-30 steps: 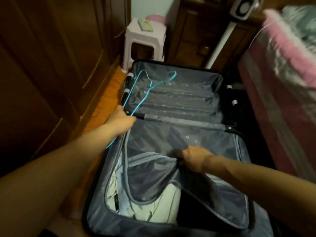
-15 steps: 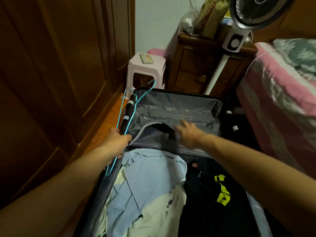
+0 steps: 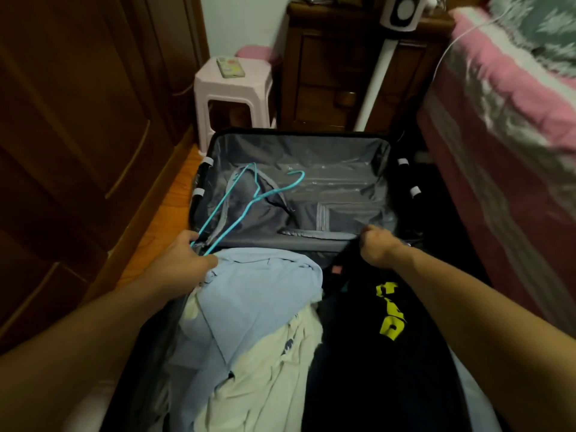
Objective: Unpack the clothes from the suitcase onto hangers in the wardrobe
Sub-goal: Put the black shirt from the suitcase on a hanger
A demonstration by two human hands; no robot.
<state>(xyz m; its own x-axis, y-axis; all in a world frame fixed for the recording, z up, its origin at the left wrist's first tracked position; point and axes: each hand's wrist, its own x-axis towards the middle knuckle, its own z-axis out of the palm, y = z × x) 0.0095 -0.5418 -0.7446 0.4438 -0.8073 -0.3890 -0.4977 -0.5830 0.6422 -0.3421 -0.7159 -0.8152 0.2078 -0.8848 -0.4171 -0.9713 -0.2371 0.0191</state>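
The open suitcase (image 3: 299, 134) lies on the floor. Its near half holds a light blue shirt (image 3: 265, 285), a cream garment (image 3: 274, 369) and a black garment with yellow print (image 3: 374, 353). The grey divider flap (image 3: 268, 210) lies folded back over the far half. My left hand (image 3: 184, 257) grips thin teal wire hangers (image 3: 246, 194) at the suitcase's left edge, their hooks pointing over the far half. My right hand (image 3: 375, 244) is curled at the top edge of the black garment and seems to pinch its fabric.
The brown wooden wardrobe (image 3: 78, 120) stands shut along the left. A pink stool (image 3: 233, 85) with a phone (image 3: 230, 67) on it sits beyond the suitcase, beside a wooden cabinet (image 3: 327, 73) and a standing fan (image 3: 402, 10). A bed (image 3: 514, 104) runs along the right.
The divider flap has been thrown over onto the far half, uncovering the clothes. My right hand moved from the flap to the black garment's top edge and curled. The hangers swung over the suitcase.
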